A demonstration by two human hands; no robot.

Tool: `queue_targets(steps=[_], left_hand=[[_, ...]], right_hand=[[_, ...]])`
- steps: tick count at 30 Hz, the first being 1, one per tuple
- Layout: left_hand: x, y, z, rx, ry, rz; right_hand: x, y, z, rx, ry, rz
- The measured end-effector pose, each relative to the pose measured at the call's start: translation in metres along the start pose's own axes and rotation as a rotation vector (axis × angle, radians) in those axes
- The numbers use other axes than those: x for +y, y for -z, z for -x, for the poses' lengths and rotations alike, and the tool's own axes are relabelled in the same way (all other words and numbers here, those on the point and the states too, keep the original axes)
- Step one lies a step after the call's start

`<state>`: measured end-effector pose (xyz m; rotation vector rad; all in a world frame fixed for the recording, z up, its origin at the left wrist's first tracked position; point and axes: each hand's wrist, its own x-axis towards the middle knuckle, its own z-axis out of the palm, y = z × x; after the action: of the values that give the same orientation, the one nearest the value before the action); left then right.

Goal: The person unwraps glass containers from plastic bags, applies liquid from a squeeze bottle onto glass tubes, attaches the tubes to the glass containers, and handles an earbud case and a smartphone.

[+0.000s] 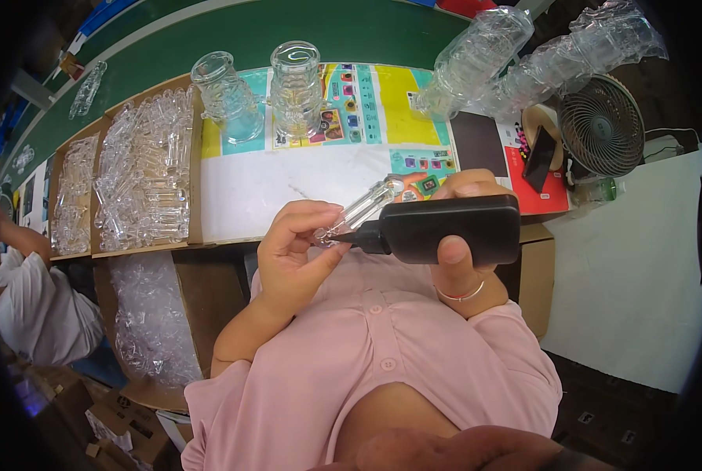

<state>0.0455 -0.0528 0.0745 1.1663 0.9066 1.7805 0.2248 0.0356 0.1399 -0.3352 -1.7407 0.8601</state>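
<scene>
My left hand (289, 250) pinches the lower end of a slender clear tube-shaped piece (365, 207), glass or plastic, tilted up to the right. In my right hand (459, 271) lies a flat black squeeze bottle (454, 228), turned sideways with its narrow nozzle pointing left. The nozzle tip is at the piece's lower end, by my left fingertips; whether it touches cannot be made out. Beyond my hands stand two ribbed clear vessels, a left one (233, 110) and a right one (297, 94), on the printed sheets covering the table.
Cardboard trays of clear pieces (145, 169) stand at left, above a box of clear plastic (151, 314). Bagged clear vessels (480, 59) lie at far right, near a black fan (602, 125) and a phone (539, 159). Another person (41, 302) sits at far left.
</scene>
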Motion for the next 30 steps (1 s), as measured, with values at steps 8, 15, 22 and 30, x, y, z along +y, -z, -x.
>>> queue_targets(steps=[8, 15, 22, 30], left_hand=[[0.003, -0.002, 0.002, 0.002, -0.072, -0.067], [0.005, -0.004, 0.003, -0.006, -0.080, -0.103], [0.004, -0.003, 0.003, -0.009, -0.081, -0.140], [0.004, -0.002, 0.003, 0.013, -0.107, -0.285]], right_hand=[[-0.001, -0.004, 0.002, 0.025, 0.017, -0.052], [-0.001, 0.002, 0.001, 0.026, -0.031, -0.031], [-0.007, -0.001, 0.001, 0.069, -0.086, 0.016], [-0.018, 0.003, 0.002, -0.034, 0.094, 0.087]])
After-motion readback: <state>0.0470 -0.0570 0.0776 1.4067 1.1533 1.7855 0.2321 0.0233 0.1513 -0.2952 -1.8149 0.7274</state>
